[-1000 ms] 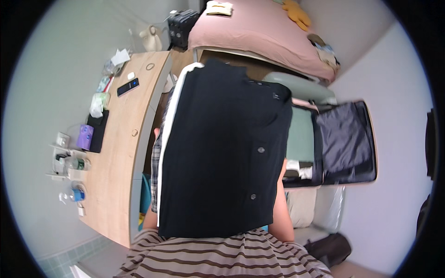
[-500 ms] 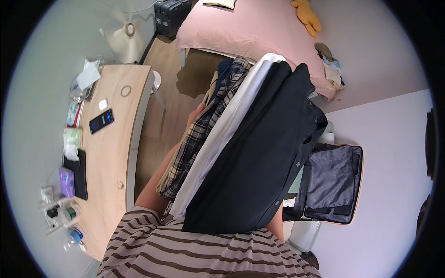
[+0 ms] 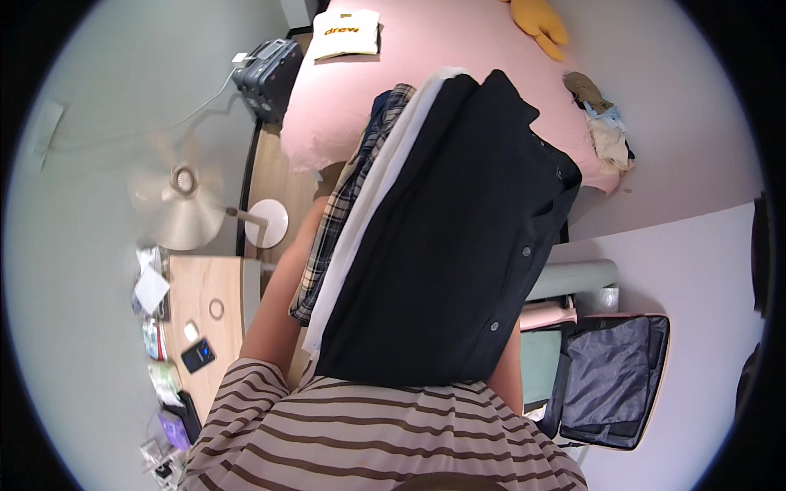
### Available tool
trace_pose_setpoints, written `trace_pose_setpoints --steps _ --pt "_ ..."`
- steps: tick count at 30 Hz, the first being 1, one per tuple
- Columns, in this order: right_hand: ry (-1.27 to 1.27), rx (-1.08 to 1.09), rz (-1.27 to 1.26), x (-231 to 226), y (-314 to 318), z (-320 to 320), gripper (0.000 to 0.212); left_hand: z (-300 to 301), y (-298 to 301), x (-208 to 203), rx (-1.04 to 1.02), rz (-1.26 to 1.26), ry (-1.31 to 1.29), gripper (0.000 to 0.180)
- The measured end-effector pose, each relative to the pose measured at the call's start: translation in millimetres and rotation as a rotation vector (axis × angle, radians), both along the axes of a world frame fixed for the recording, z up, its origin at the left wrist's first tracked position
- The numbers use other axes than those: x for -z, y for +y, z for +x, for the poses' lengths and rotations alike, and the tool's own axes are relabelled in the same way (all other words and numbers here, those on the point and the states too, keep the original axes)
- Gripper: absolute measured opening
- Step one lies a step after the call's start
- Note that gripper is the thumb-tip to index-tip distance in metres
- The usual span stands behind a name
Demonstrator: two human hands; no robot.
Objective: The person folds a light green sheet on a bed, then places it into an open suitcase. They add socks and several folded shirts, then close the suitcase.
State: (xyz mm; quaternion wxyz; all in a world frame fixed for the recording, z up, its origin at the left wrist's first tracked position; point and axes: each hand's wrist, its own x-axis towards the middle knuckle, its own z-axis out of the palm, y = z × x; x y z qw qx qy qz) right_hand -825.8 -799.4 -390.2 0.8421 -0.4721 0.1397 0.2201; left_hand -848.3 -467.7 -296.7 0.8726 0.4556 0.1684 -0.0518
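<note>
Both my arms carry a stack of folded clothes against my striped top. Uppermost lies a black buttoned shirt [image 3: 442,237], its collar pointing away from me. Under it, white garments [image 3: 381,188] and a plaid shirt [image 3: 348,200] show along the left side, with a dark blue edge at the far end. My left hand [image 3: 318,214] supports the pile from its left side, most of its fingers hidden beneath. On the other side my right forearm [image 3: 509,372] reaches under the black shirt, which covers my right hand.
Ahead is a pink bed [image 3: 442,41] bearing a folded white shirt [image 3: 348,34], a yellow plush [image 3: 538,29] and crumpled clothes [image 3: 606,135]. An open suitcase [image 3: 610,380] lies at right. At left stand a spinning fan [image 3: 184,188], a wooden desk [image 3: 225,303] and a dark suitcase [image 3: 270,78].
I have moved toward the bed with the pile still held. The desk has slid lower in view; the fan, dark suitcase and folded white shirt show more fully.
</note>
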Motion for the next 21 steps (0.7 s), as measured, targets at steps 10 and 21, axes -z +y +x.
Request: trace_pose_setpoints --steps 10,21 --pt "0.052 0.035 -0.121 24 20 162 0.076 165 12 9 -0.035 -0.245 0.398 0.055" --pt "-0.066 0.216 -0.491 59 44 355 0.061 421 50 81 0.442 -0.087 0.320 0.060"
